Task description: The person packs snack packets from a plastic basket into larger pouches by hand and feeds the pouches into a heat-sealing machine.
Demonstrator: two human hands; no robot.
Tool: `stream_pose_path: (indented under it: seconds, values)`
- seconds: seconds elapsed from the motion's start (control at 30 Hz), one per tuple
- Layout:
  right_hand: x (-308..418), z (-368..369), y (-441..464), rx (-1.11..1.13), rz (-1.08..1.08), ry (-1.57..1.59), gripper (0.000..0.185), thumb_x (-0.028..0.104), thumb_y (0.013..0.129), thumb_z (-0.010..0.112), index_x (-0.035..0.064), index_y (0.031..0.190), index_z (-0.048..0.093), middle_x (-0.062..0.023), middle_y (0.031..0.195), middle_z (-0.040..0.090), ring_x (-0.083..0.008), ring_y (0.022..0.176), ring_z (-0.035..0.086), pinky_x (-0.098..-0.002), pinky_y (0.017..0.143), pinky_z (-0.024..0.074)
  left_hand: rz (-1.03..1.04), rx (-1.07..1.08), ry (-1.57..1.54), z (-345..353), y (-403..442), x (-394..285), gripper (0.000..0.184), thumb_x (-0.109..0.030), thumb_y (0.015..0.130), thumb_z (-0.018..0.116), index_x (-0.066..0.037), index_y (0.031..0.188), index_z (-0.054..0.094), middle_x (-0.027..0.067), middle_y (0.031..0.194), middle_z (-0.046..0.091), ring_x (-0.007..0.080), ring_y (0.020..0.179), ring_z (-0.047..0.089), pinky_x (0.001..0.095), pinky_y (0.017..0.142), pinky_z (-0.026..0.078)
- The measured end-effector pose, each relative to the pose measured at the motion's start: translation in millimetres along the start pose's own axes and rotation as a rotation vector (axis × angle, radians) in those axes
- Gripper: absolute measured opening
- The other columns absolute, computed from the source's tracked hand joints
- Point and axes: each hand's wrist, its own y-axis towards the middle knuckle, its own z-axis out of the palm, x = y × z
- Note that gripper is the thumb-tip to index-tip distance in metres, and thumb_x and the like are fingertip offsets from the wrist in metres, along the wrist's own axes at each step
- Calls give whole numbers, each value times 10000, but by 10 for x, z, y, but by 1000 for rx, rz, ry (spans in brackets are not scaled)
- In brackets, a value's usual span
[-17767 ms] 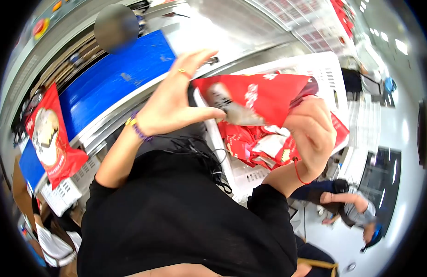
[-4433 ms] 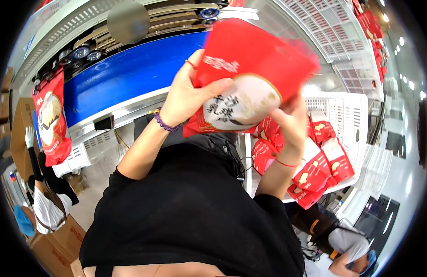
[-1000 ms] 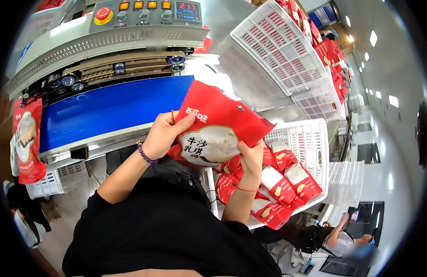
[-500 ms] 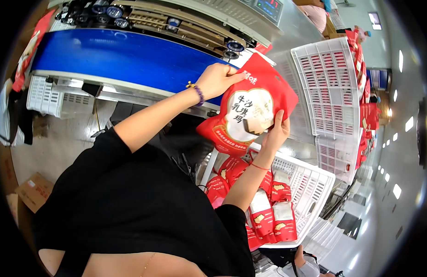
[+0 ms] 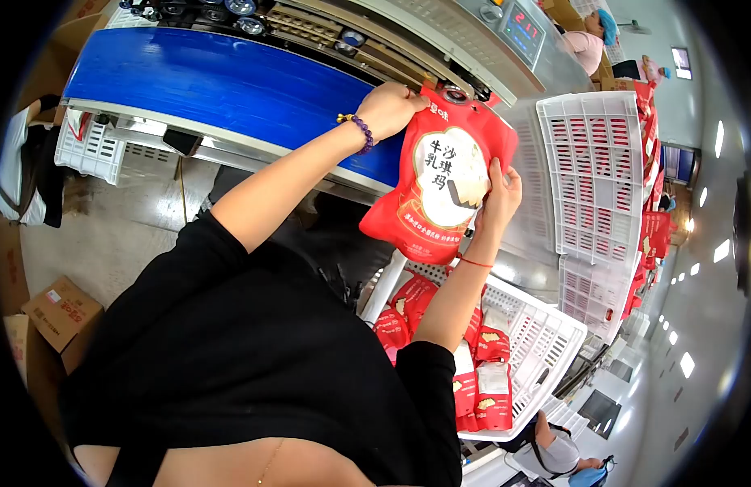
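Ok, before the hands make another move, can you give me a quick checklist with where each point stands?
1. Left hand gripping the red bag near its upper corner: ok.
2. Right hand gripping the bag's side: ok.
3. Printed front turned towards the camera, lettering readable: ok.
4. Bag's top edge touching the machine housing: cannot tell, they only appear close in this view.
5. Digital display lit: ok, with red digits showing.
6. Bag's bottom edge clear of the white crate: cannot tell, they overlap in view.
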Motion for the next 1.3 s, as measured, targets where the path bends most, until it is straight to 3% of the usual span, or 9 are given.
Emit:
stream_pose_path:
  seconds: [0.2,0.43,0.7,0.83,0.87,0.9,0.97,1.07,1.3]
  values:
    - [24,548,-132,52,92,33,449,89,837,729,-93,1127,439,-202,949,669,-219,771,664,-311,664,549,163,9,482,-730,-235,-87,587,-558,906,462,-26,865,707,184,723,658,346,714,642,401,672,497]
    - [31,601,-538,142,-87,-79,303,129,847,708,-50,1000,518,-107,778,685,-139,659,659,-246,567,526,494,-212,303,-926,-1237,-633,291,-228,970,578,-1,849,715,-7,712,638,26,612,470,194,549,353]
    - [-241,-1609,-1780,-657,-40,-247,148,62,877,567,-9,1003,601,-100,852,662,-130,790,615,-274,614,491,534,773,80,-235,-1709,-1182,183,-56,860,562,-9,915,730,51,715,633,146,738,575,290,693,443]
    - [-1394,-3216,-2248,-862,-35,-808,299,232,908,613,-60,875,558,-219,865,618,-359,778,587,-426,770,470,706,1233,-365,-83,-1754,-1528,334,-18,929,522,-47,1243,632,100,1030,545,192,892,585,301,833,459]
    - [-1644,-3561,-2206,-844,100,-928,330,269,899,616,-59,888,576,-222,872,627,-359,782,600,-428,765,479,158,1193,-561,-36,-1974,-1714,107,-99,904,641,-38,964,705,35,953,601,107,827,584,234,718,446]
    - [-1829,-3792,-2147,-784,233,-1033,364,305,890,620,-57,902,593,-225,878,637,-359,786,612,-429,761,488,453,1133,-484,85,-1961,-1809,151,-187,903,675,-43,949,666,21,983,605,78,790,562,206,667,421]
    - [-2203,-4297,-2059,-632,426,-1199,436,378,872,628,-54,929,628,-232,892,656,-360,793,637,-433,752,506,441,1399,-432,309,-1930,-1949,396,10,907,523,-50,1293,591,62,1100,481,140,971,510,246,792,436]
    - [-2590,-4730,-1823,-553,489,-1310,553,488,845,639,-50,969,680,-241,912,684,-361,804,675,-439,739,534,428,1351,-667,567,-2035,-1957,340,-38,913,544,-34,1249,597,59,1074,511,127,914,521,233,748,431]
    - [-1761,-4264,-1424,-918,-74,-1582,659,405,876,619,-72,1305,464,-292,1001,644,-437,657,624,-486,605,522,329,1097,-826,593,-1974,-1922,267,-149,928,594,4,1146,613,52,1013,581,97,781,548,202,646,418]
